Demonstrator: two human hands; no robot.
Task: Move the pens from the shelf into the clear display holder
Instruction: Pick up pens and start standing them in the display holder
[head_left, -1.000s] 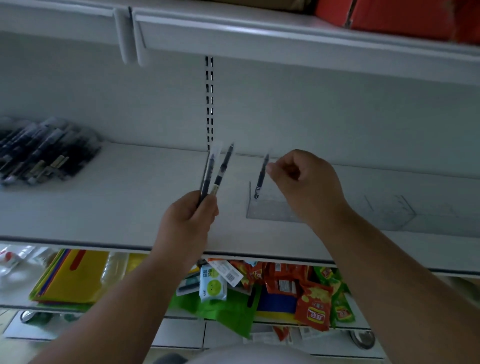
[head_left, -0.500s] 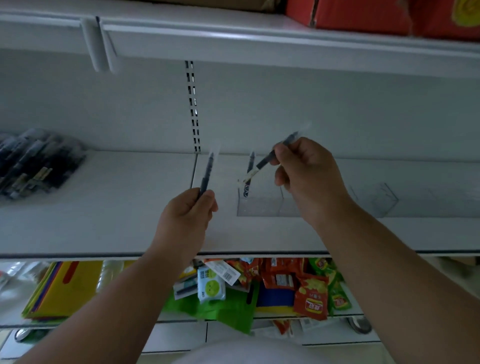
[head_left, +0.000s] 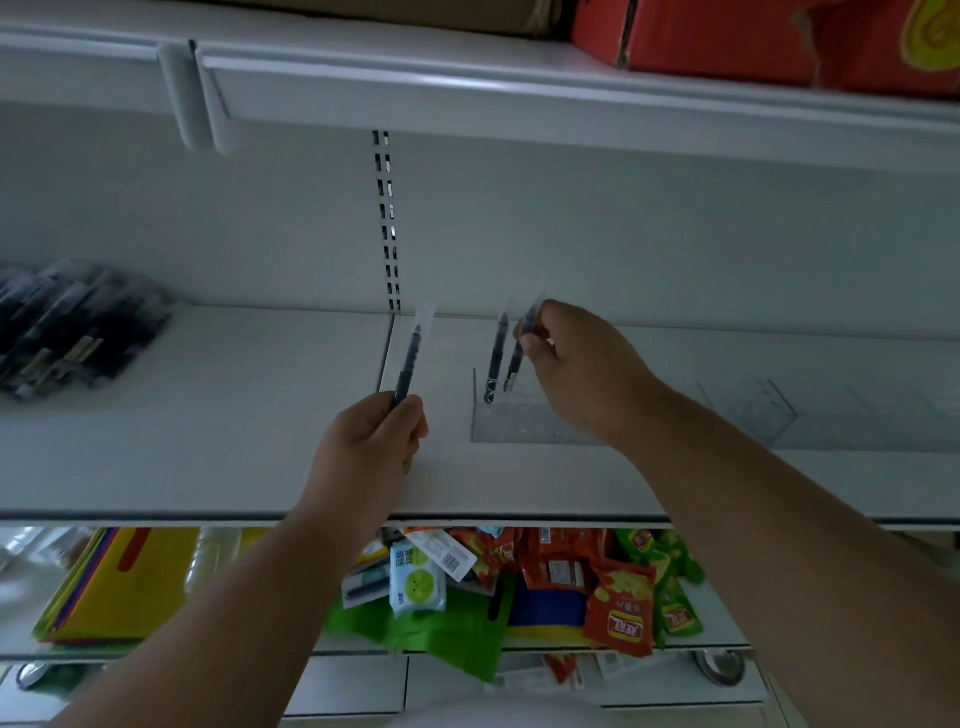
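A white shelf (head_left: 208, 441) carries the clear display holder (head_left: 524, 421), where one pen (head_left: 496, 358) already stands upright. The right hand (head_left: 582, 369) pinches a second pen (head_left: 519, 348) just beside it, tip at the holder's left end. Left of those fingers, the left hand (head_left: 369, 447) grips a third pen (head_left: 408, 364) upright; a bundle of wrapped pens (head_left: 72, 327) lies far left

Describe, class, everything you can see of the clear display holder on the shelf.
The clear display holder is a low, long box of see-through plastic with thin upright walls, lying on the white shelf and stretching right behind the right hand. One dark pen stands near its left end; the right hand lowers a second pen beside it. The far right end is faint.
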